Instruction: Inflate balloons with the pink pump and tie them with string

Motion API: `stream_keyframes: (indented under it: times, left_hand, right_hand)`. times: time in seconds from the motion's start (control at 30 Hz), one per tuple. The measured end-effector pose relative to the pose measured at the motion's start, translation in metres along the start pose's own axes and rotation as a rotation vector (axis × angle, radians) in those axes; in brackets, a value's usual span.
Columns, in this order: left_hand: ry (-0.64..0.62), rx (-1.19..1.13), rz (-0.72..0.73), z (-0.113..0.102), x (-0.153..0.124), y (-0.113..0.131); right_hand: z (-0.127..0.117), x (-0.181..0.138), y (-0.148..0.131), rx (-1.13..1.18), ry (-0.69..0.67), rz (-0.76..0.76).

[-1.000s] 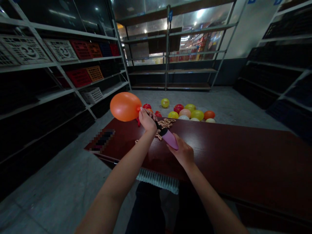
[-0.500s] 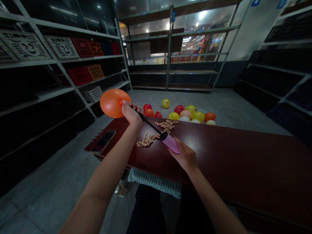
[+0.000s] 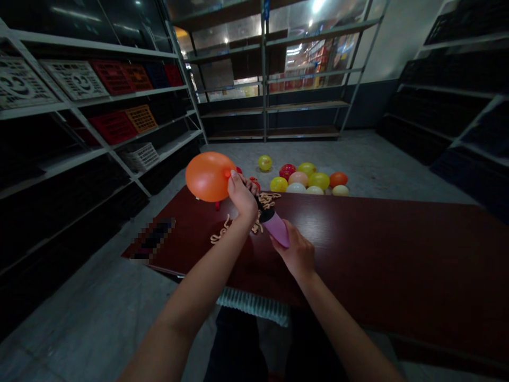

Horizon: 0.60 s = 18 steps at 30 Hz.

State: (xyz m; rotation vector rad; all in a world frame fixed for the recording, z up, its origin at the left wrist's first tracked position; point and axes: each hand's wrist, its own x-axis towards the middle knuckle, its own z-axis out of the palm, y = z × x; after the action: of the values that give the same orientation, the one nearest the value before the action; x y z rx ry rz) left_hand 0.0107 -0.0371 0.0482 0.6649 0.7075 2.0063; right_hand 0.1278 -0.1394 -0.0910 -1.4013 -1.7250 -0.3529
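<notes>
Head view: we faced tall metal shelving (image 3: 264, 79), well beyond our fingers and reaching across the back. Nearer, the dark red-brown surface (image 3: 377, 249) spread beneath both sets of fingers and far off to their right. Past its far edge, ahead of the fingers, inflated balloons (image 3: 318, 181) in yellow, red, white and orange lay on the floor (image 3: 374, 164). Our orange balloon (image 3: 209, 180), rounded and well filled, was held up above the surface, just left of our left fingers (image 3: 234, 183), which were pinched at its neck. We could not tell how the neck met the pump's tip, since those fingers hid the join. Our right fingers (image 3: 293, 236) were wrapped round the purple pump (image 3: 275, 228), whose black end pointed towards the left fingers. Half a second earlier, a long black rod (image 3: 259, 204) had shown between our two sets of fingers; now they had drawn together and only a short length remained visible. We took that for a pump stroke pressed in, most likely sending more air into the balloon. Smallest of all, beige strands (image 3: 271, 197) lay on the surface beneath and just beyond the left fingers, apparently untouched.
</notes>
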Motion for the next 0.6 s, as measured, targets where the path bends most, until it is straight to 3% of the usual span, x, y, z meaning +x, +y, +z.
stream_keyframes:
  times: [0.23,0.6]
  left_hand:
    - [-0.116,0.03,-0.054,0.0,-0.019,-0.013]
    - [0.053,-0.04,0.05,-0.035,0.013,0.018]
  right_hand:
    - [0.001,0.001,0.0,0.009,0.022,0.027]
    - [0.004,-0.003,-0.004,0.034,-0.066,-0.106]
